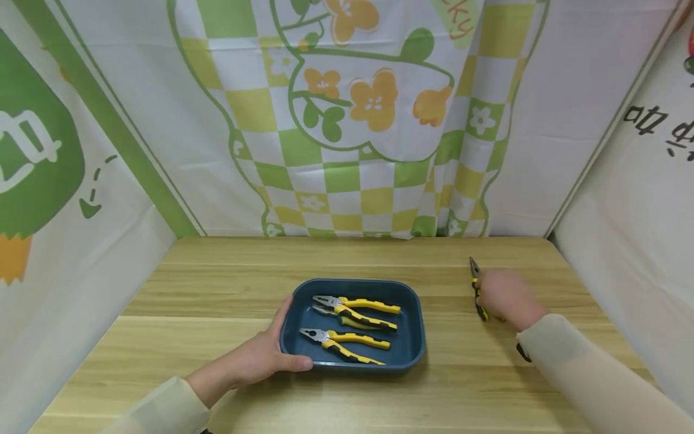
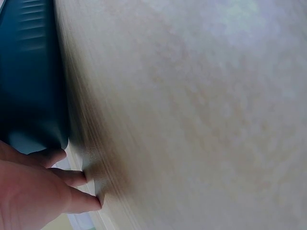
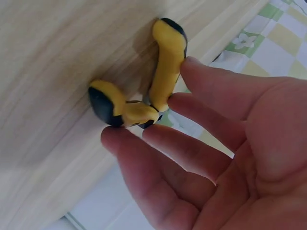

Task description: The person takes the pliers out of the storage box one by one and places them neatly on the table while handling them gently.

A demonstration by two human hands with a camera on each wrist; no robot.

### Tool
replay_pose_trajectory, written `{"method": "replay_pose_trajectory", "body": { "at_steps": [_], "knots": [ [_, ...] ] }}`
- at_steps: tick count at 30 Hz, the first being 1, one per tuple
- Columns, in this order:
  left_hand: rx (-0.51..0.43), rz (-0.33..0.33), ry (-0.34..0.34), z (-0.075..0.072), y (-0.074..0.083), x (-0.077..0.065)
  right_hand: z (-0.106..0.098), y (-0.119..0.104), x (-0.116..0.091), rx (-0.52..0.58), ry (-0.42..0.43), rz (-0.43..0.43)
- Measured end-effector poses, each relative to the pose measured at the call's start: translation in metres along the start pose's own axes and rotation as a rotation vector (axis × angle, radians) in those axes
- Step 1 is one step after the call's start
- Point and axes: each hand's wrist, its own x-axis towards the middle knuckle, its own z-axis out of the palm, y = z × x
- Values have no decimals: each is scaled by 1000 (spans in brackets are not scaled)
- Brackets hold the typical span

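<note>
My left hand [image 1: 260, 355] rests against the left end of a dark blue tray [image 1: 414, 313], its thumb along the front wall and its fingers at the left side. In the left wrist view, those fingers [image 2: 79, 199] look fairly straight beside the tray corner. Right of the tray, my right hand [image 1: 509, 295] pinches needle-nose pliers [image 1: 476, 271] by their yellow and black handles, with the slim nose facing the back. The right wrist view shows the splayed handles [image 3: 168, 67] between thumb and fingertips, close over the table.
Inside the tray, yellow-handled combination pliers [image 1: 360, 304] lie over a second pair with greenish handles [image 1: 355, 323]. Another combination pair [image 1: 341, 343] lies nearer the front. A patterned curtain [image 1: 368, 199] hangs behind the wooden table [image 1: 217, 289], with printed cloth at both sides.
</note>
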Motion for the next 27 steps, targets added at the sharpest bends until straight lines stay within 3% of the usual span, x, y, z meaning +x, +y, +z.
{"method": "replay_pose_trajectory", "body": {
  "at_steps": [7,12,17,22,27],
  "knots": [
    [-21,2,-5,-1,-1,-1,3,5,-4,21,9,-6],
    [-10,7,-5,-1,-2,-1,2,15,-14,83,-22,55],
    [-8,4,-4,-2,-2,-2,5,42,-29,185,-27,127],
    [-22,5,-12,-2,-1,-3,11,77,-45,143,12,124],
    [-24,4,-13,-2,0,-3,10,104,-62,158,-32,188]
  ]
}}
